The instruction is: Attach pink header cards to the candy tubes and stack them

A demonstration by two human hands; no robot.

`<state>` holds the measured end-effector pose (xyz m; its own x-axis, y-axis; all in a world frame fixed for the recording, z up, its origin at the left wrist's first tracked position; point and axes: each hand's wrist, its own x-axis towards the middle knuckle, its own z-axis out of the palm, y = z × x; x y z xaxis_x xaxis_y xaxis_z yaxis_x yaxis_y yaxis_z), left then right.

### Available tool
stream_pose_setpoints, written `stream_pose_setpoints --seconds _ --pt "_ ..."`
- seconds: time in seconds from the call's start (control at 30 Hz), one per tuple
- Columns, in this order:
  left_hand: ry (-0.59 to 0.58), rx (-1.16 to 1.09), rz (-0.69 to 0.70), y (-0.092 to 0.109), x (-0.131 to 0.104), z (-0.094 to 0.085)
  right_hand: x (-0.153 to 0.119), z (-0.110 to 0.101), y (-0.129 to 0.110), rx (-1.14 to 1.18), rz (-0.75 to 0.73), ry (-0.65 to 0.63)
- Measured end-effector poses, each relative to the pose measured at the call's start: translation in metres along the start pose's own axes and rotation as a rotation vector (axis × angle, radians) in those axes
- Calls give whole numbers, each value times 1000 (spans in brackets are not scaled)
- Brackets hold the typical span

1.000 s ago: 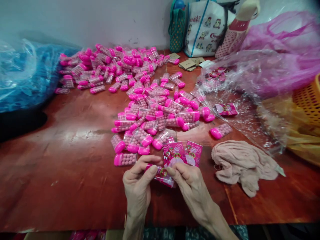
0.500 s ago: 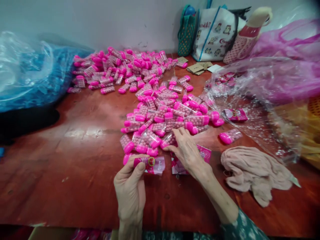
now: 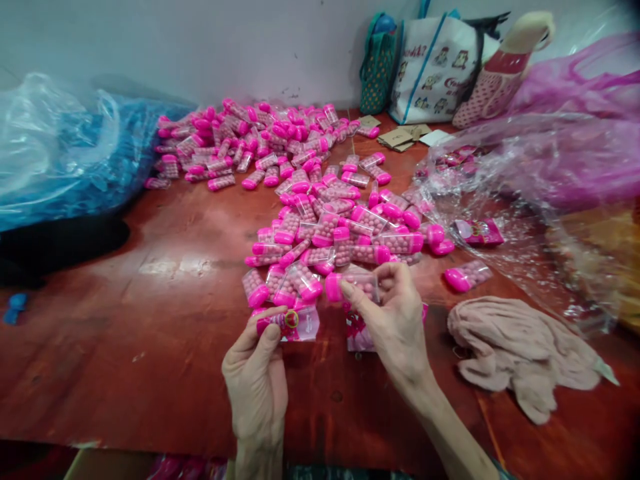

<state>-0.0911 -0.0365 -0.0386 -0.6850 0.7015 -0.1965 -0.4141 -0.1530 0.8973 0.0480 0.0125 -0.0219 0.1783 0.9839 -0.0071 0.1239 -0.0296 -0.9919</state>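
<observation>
Between thumb and fingers, my left hand (image 3: 257,373) pinches a printed pink plastic sleeve (image 3: 303,323), its clear end pointing right. My right hand (image 3: 395,313) grips a clear candy tube (image 3: 361,285) with a pink cap and small pink balls inside; the cap faces left, toward the sleeve. The tube and the sleeve are apart. Under my right hand lie more printed pink sleeves (image 3: 359,337), partly covered by it. Just beyond both hands is a heap of similar candy tubes (image 3: 327,230).
A larger pile of tubes (image 3: 240,140) lies at the back. On the left sits a clear bag of blue pieces (image 3: 95,153). A beige cloth (image 3: 520,350), a single tube (image 3: 469,275) and clear plastic wrap (image 3: 530,267) are on the right. Bags (image 3: 430,73) stand by the wall.
My right hand has picked a candy tube off the near heap and raised it slightly. My left hand still holds the sleeve, a little further left.
</observation>
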Motion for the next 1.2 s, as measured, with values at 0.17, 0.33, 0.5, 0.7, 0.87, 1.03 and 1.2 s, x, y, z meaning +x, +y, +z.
stream_pose_setpoints --seconds 0.17,0.33,0.5,0.7,0.87,1.03,1.2 --pt "-18 6 73 -3 -5 4 -23 4 -9 444 275 -39" --pt "4 -49 87 -5 -11 10 -33 14 -5 571 291 7" --pt "77 -82 70 -8 -10 10 -37 12 2 584 279 68" --pt "63 -62 51 -11 -12 12 -36 13 2 569 279 42" --pt "69 -44 39 -9 -10 11 -36 9 3 506 291 -96" --pt "-9 -12 -2 -10 -8 10 -34 4 7 431 296 -206" --pt "-9 -29 -7 -10 -10 14 -33 3 6 463 297 -194"
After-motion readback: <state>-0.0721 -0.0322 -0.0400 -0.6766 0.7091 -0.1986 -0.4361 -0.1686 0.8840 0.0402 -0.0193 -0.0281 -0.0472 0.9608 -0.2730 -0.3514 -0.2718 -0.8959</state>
